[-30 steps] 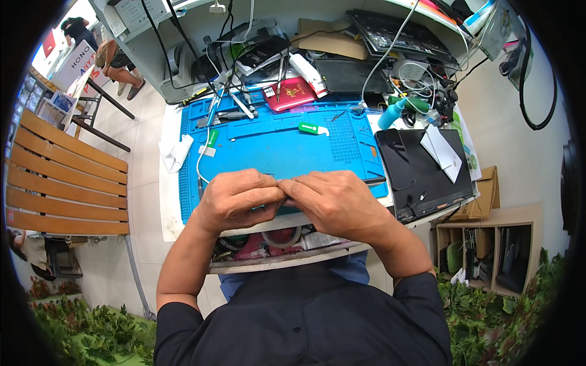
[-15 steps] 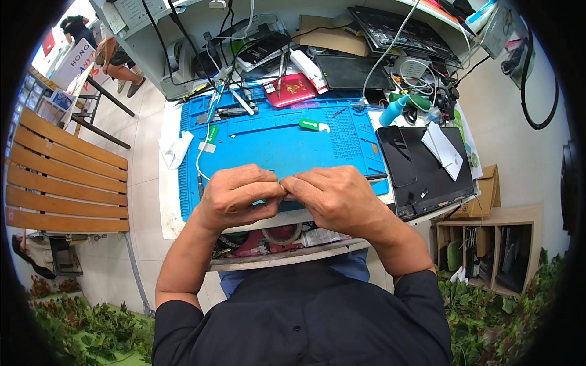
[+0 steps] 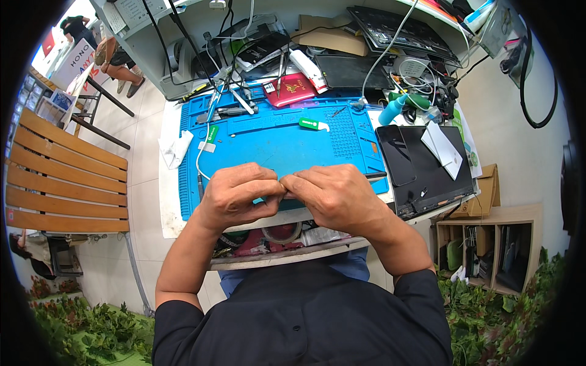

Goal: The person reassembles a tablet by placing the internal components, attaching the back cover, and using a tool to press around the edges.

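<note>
My left hand [image 3: 242,194] and my right hand [image 3: 336,195] meet at the fingertips over the near edge of the blue work mat [image 3: 268,143]. Both are closed, thumbs and fingers pinched together. Whatever they hold is mostly hidden behind the fingers; only a thin dark edge shows between the hands, too little to name. A black pen-like tool [image 3: 375,175] lies just beyond my right knuckles. Farther up the mat is a small green-and-white pick-like piece [image 3: 314,124], and a white cable [image 3: 199,160] curves down beside my left hand.
On the right, a dark phone [image 3: 397,155] and white paper [image 3: 441,149] lie on a laptop screen panel [image 3: 427,194]. A teal bottle [image 3: 392,111] stands behind them. A red booklet [image 3: 290,90], tools and tangled cables crowd the back. Below the tabletop is a cluttered drawer [image 3: 287,247].
</note>
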`<state>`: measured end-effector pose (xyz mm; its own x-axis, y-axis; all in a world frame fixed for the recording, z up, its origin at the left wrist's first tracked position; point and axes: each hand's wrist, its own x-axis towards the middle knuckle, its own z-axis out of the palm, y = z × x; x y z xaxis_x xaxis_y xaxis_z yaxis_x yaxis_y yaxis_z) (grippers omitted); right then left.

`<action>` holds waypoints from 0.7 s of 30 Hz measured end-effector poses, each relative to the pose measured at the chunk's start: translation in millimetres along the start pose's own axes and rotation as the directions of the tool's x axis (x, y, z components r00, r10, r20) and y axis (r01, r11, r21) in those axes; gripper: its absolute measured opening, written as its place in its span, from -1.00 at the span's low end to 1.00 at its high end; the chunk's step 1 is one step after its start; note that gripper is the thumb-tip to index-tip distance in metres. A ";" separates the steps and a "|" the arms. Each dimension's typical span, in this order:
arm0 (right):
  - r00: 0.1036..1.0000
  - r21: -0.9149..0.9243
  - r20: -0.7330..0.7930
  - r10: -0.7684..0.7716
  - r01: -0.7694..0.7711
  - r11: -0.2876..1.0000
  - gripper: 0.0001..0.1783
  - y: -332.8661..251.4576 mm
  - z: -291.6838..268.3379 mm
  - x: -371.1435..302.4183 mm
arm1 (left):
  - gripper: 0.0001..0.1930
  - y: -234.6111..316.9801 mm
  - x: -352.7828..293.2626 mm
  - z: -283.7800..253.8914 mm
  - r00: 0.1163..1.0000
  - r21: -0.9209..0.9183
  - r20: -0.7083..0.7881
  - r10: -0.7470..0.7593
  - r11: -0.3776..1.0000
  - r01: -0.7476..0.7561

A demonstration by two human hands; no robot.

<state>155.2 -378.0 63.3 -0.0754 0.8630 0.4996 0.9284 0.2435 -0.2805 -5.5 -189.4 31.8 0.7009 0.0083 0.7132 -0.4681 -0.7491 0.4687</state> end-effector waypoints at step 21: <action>1.000 0.006 -0.001 0.009 -0.009 1.000 -0.69 -0.8 -0.9 0.1 | -0.70 3.1 2.0 -0.6 1.000 -0.032 0.002 -0.024 0.999 0.024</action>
<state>154.8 -378.5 64.3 -0.0664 0.8650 0.4974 0.9268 0.2382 -0.2903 -5.9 -191.3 34.9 0.7132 0.0250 0.7006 -0.4679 -0.7273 0.5022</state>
